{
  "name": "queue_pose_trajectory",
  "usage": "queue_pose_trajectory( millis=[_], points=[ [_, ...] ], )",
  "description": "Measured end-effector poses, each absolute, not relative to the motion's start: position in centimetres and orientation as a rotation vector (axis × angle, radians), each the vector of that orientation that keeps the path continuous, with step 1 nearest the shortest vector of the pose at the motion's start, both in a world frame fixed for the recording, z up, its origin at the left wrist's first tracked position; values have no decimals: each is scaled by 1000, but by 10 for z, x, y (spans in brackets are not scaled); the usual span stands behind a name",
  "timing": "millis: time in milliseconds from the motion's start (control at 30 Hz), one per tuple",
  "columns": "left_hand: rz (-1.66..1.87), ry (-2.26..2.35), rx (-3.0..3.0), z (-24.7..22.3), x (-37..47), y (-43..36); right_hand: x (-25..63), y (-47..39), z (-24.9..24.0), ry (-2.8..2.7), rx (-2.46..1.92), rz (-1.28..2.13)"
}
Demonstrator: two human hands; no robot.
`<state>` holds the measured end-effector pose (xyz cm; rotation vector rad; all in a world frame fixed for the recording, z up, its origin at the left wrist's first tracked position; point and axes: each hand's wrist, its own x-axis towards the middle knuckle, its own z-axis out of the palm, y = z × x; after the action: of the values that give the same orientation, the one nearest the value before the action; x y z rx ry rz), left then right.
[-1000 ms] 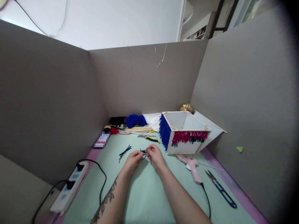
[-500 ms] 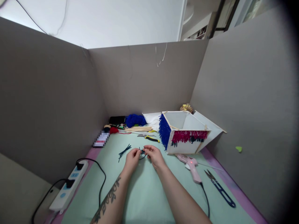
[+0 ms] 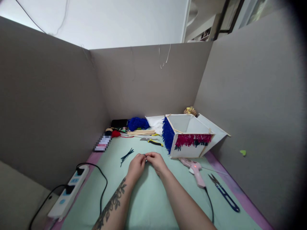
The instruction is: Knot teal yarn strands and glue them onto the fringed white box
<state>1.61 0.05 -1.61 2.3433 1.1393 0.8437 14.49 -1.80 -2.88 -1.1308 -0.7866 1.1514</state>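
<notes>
A small piece of dark blue-green yarn [image 3: 145, 156] sits right between the fingertips of the two hands, mostly hidden by them, with a little showing above the point where they meet and a bit more just below it. The left hand [image 3: 136, 166] pinches it between thumb and index finger, its other fingers curled in towards the palm; the right hand [image 3: 156, 162] comes from the other side with thumb and index fingertip pressed on the same piece, so close that the two sets of fingertips touch or nearly touch. How the strand runs inside the pinch cannot be told. Both hands are just above the pale green table cover [image 3: 148, 204]. Near the left hand, on its outer side, a loose bundle of dark yarn strands [image 3: 126, 156] lies slantwise on the cover. Beyond the hands are pruning shears [image 3: 155, 142] with yellow and black handles, then thin wooden sticks [image 3: 141, 132] and a heap of royal blue yarn [image 3: 138, 124]. Right of the hands stands an open white box [image 3: 187, 153] with a blue yarn fringe [image 3: 168, 136] on one face and a crimson yarn fringe [image 3: 192, 140] on the next; a pink glue gun [image 3: 197, 174], its light glowing, lies before it, near the thread snips [image 3: 224, 194]. Well off to the left is a white power strip [image 3: 69, 195]
</notes>
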Motion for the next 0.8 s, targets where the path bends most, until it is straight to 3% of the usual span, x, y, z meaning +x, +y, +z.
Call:
queue_pose_trajectory(
  millis=[133, 300, 500, 800],
  points=[
    [817, 1226, 2387, -15, 15, -1, 143, -20, -25, -767, -1037, 1296],
    [855, 1195, 2398, -13, 16, -4, 141, -18, -28, -723, -1090, 1175],
    [1039, 1095, 2042, -14, 21, 3, 145, -17, -27, -754, -1032, 1198],
    [1012, 932, 1531, -14, 19, 9, 147, -21, -20, -1039, -1131, 1040]
  ],
)
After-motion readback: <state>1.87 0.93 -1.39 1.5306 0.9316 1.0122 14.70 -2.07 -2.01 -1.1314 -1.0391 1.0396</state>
